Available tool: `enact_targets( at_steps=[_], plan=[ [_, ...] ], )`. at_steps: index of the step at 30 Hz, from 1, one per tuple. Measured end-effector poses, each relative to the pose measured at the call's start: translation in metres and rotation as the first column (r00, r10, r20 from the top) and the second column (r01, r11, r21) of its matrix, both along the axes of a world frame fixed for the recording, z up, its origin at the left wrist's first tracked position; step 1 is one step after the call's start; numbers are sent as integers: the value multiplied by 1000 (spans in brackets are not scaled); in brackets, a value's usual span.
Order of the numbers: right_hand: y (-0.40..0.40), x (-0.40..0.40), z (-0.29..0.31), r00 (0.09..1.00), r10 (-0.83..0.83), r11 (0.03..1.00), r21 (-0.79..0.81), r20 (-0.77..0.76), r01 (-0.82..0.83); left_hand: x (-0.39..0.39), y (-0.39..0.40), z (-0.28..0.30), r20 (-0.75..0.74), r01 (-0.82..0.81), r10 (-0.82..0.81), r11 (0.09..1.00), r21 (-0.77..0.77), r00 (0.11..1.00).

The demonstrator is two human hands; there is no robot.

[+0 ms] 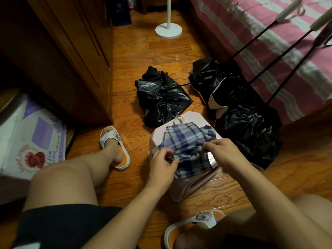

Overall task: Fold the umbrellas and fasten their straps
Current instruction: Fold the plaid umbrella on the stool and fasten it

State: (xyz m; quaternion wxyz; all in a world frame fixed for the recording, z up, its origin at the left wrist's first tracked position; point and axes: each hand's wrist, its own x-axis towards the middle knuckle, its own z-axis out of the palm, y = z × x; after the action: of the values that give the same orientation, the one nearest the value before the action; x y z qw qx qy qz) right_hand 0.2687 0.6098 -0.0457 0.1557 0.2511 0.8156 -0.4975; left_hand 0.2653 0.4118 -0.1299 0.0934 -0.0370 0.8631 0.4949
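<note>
Plaid umbrella [188, 142] between both hands, left fingers [170, 159] and right fingers [209, 145] pinching its fabric.

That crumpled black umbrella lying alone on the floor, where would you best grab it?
Probably by the thin shaft sticking out of the black umbrella toward the bed, coming from above. It is rigid and exposed, while the canopy is loose, bunched fabric.

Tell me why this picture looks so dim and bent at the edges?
Head view: warm, low room light leaves the cabinet nearly black; the wood floor shows glossy glare; the wide lens bows the bed edge and stretches the legs; the left hand and right hand on the plaid umbrella look slightly soft.
</note>
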Motion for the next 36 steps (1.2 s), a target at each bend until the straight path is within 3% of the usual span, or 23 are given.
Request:
enact_targets(
  at_steps=[3, 5, 7, 12, 14, 17, 20, 23, 27, 30, 33, 36],
  plan=[
    [-1, 0, 2, 998, -8, 1000, 8, -61, 8, 3, 9, 2, 80, -154, 153, 988, 14, 985],
    [-4, 0, 1, 992, -49, 999, 1, -112, 50, 7, 15, 8, 314, -425, 360, 888, 173, 879],
    [-4, 0, -3, 989, -18, 1000, -2, -144, 18, 12, 22, 13, 478, -574, 417, 781, 247, 773],
    [-4, 2, -17, 964, 214, 971, 143, -158, -192, 14, 33, 12, 531, -581, 390, 773, 254, 752],
    [-5, 1, -20, 952, 191, 969, 200, -239, -144, 13, 32, 11, 574, -618, 404, 748, 241, 712],
    [-4, -2, -18, 944, 73, 987, 161, -321, -22, 14, 32, 18, 682, -692, 371, 666, 278, 630],
    [-3, -4, -20, 944, 41, 989, 150, -328, 9, 12, 31, 23, 834, -754, 211, 576, 315, 510],
    [-3, -3, -23, 940, 32, 993, 120, -339, 9, 11, 29, 28, 910, -751, 35, 578, 318, 412],
    [-4, -3, -23, 937, 38, 997, 80, -348, -11, 10, 31, 34, 894, -765, 2, 518, 382, 447],
    [-3, -3, -21, 945, 16, 997, 71, -326, 8, 11, 33, 31, 848, -780, 144, 493, 384, 509],
    [2, -5, -18, 938, -40, 996, 65, -343, 66, 18, 34, 37, 671, -686, 286, 565, 459, 684],
    [5, -6, -13, 943, -40, 999, 14, -330, 47, 26, 36, 45, 525, -532, 222, 632, 564, 821]
  ],
)
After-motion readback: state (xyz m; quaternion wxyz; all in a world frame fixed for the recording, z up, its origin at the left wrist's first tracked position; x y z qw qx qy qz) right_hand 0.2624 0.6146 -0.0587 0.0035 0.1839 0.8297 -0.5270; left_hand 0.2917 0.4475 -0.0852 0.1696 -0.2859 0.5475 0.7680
